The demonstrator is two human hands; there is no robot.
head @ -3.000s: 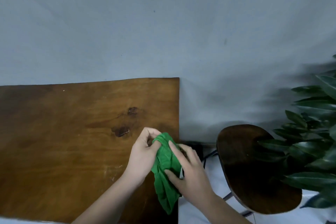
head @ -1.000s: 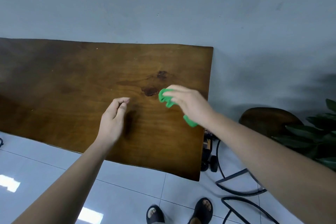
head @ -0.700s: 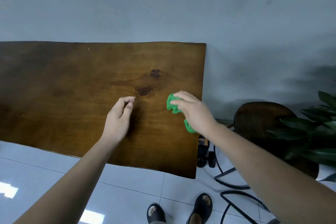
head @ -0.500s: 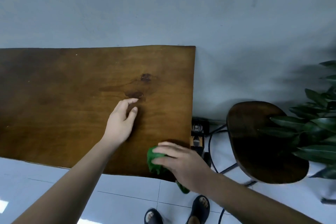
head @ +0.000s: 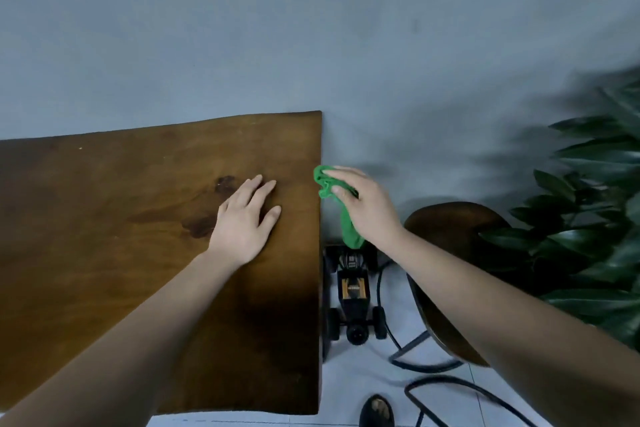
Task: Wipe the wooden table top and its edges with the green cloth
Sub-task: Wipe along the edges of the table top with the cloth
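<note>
Head view. Our left hand [head: 242,222] lies flat on the wooden counter [head: 104,218], fingers straight, near its right side and beside the dark knots. Our right hand [head: 367,208] grips the bunched green cloth [head: 329,182], which is held against the counter's right edge toward the far corner, apparently touching it. A tail of cloth hangs below the palm.

We judge the edge wipe is the step in hand. The next move calls for drawing the cloth along that edge toward us with steady pressure, staying clear of the stool [head: 450,236] and the wheeled machine [head: 353,291] on the floor.
</note>
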